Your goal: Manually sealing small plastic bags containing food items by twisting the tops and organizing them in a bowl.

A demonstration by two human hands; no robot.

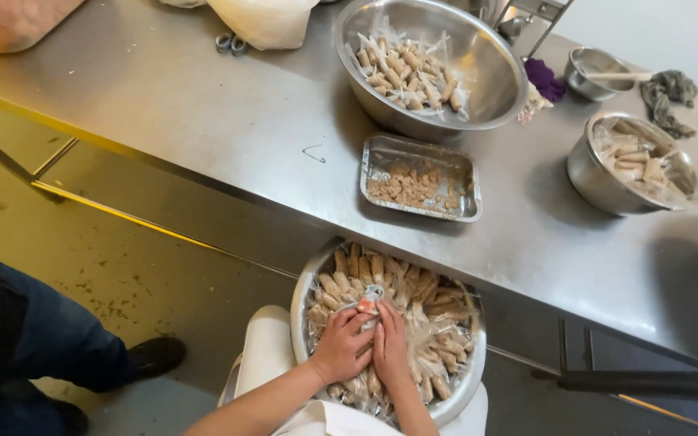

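A small, light wrapped roll (372, 297), likely soft and slippery in film, is pinched by left hand (341, 345) and right hand (390, 349) over a lap bowl (470, 379).

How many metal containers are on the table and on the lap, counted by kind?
Round metal bowls: 4 (large, small, medium, lap bowl under both hands, left, right)
Rectangular metal tray: 1
Total: 5
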